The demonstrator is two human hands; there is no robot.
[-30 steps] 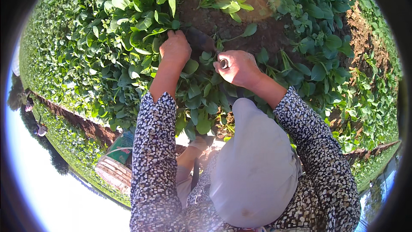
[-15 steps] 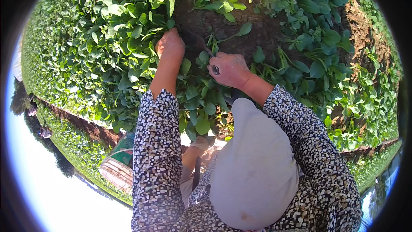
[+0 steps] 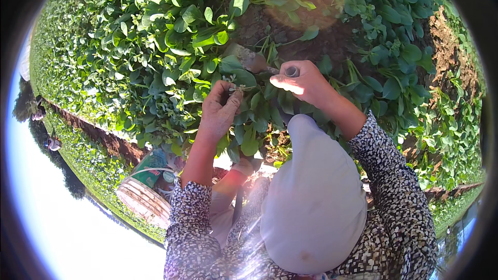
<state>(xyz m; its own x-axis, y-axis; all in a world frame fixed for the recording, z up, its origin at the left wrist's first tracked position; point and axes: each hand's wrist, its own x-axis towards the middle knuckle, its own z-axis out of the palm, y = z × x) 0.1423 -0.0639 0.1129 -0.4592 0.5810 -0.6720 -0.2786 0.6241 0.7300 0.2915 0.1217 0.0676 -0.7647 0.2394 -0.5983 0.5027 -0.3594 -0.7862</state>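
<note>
Pinching a slender sprig, the left hand perhaps spared its stem; the right hand clenched a trowel, apparently steadying its blade toward ten o'clock.

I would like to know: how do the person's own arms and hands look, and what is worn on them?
Both arms wear long sleeves, left sleeve and right sleeve, printed all over with small, blocky patches of black, white and tan. The sleeves end on the forearms. The left hand and right hand are ungloved.
</note>
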